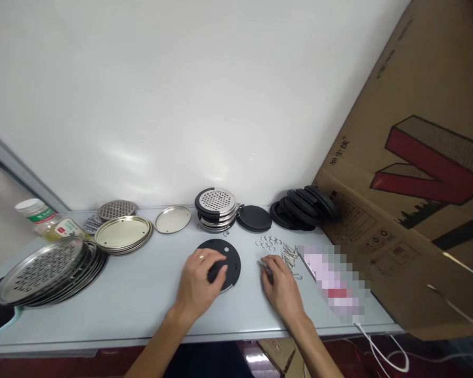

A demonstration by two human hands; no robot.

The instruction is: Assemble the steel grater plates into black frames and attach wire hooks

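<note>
A black round disc (232, 260) with small holes lies flat in front of me, a thin metal rim showing at its lower edge. My left hand (199, 278) curls over its left side, thumb and fingers closed around a dark raised part of it. To the right, my right hand (279, 289) rests near the table surface, its fingertips pinching a small slim metal piece (265, 266) whose kind I cannot make out. Just beyond that hand lie small metal rings (268, 242) and a heap of wire clips (289, 254).
Behind stand a stack of perforated graters (217, 202), a black disc (254, 218) and piled black rings (305, 207). To the left are metal lids (122, 232), stacked grater plates (43, 268) and a jar (35, 212). A cardboard box (362, 220) borders the right side; a blurred-out item (331, 278) lies before it.
</note>
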